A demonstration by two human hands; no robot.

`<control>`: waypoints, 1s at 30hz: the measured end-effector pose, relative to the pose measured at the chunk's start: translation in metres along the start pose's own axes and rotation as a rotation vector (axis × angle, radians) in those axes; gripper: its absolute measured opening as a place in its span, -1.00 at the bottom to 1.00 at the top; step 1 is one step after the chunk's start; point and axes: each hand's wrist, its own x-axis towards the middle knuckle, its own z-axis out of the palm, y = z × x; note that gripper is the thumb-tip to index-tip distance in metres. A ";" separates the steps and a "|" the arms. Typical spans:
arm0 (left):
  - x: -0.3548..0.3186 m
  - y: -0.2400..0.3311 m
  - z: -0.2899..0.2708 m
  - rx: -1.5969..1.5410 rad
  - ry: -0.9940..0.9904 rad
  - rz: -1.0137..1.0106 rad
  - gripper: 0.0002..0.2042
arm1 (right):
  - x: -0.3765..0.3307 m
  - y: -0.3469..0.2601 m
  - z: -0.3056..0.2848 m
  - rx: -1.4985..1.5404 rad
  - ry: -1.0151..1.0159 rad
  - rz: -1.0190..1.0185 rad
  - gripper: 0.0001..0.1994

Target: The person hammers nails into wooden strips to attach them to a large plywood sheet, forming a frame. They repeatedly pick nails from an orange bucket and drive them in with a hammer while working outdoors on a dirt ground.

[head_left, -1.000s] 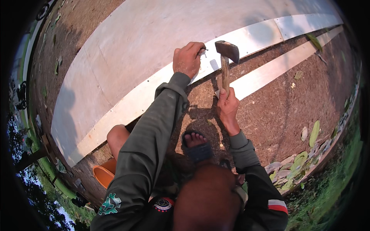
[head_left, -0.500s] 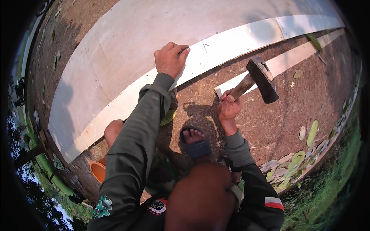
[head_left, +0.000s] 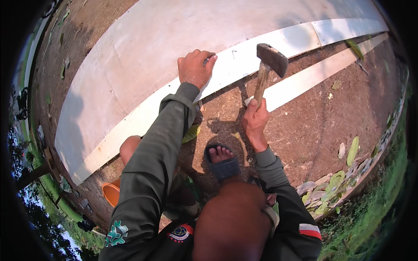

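Gripping the hammer (head_left: 262, 78) by its handle in the right hand (head_left: 256, 121), with head (head_left: 273, 60) beyond curled fingers (head_left: 263, 105); pinching a small dark object (head_left: 208, 59) in the left hand (head_left: 193, 69), near a standing nail (head_left: 233, 55).

The left hand (head_left: 194, 69) mostly hides a small dark object (head_left: 208, 59) near the front edge of the broad, pale, flat board (head_left: 148, 52), its far side cut off.
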 end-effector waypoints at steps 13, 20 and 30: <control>0.001 -0.004 0.004 0.030 0.064 0.044 -0.80 | 0.015 -0.018 -0.032 0.012 0.020 -0.093 -0.56; 0.001 -0.001 0.002 -0.009 0.094 0.047 -0.79 | 0.015 -0.014 -0.016 -0.190 -0.251 0.139 -0.59; 0.016 0.025 0.015 -0.016 -0.010 0.305 -0.53 | 0.027 -0.003 -0.037 -0.104 -0.233 0.163 -0.57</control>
